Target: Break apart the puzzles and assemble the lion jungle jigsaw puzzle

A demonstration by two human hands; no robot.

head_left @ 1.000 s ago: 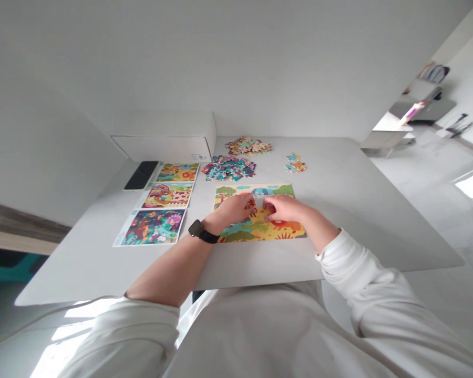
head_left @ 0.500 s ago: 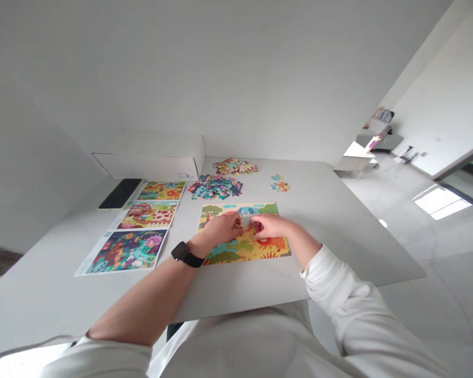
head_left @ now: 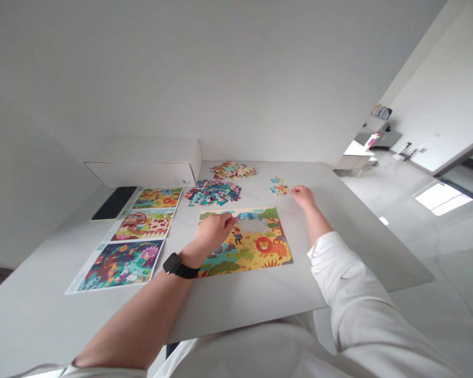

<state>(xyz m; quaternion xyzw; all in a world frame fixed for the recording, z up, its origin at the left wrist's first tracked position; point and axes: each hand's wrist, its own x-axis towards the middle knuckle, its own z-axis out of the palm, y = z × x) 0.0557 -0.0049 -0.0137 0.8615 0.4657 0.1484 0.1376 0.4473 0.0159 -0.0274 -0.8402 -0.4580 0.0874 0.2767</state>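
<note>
A jigsaw puzzle (head_left: 244, 252) with a savanna scene of lions and an elephant lies in front of me, with a grey gap in its upper middle. My left hand (head_left: 215, 231) rests over its left part, fingers curled together beside the gap; whatever they may hold is hidden. Out to the right, my right hand (head_left: 303, 196) has its fingertips pinched at the edge of a small group of loose puzzle pieces (head_left: 278, 187). Whether a piece is between those fingertips is too small to tell.
Behind the puzzle lie a dark, colourful heap of pieces (head_left: 213, 193) and a paler heap (head_left: 233, 170). To the left are a sheet with three printed pictures (head_left: 142, 224), a phone (head_left: 114, 203) and a white box (head_left: 142, 173) against the wall.
My right hand has left the puzzle and moved right and away from me to the small group of pieces. My left hand stays over the puzzle. More of the gap now shows.
</note>
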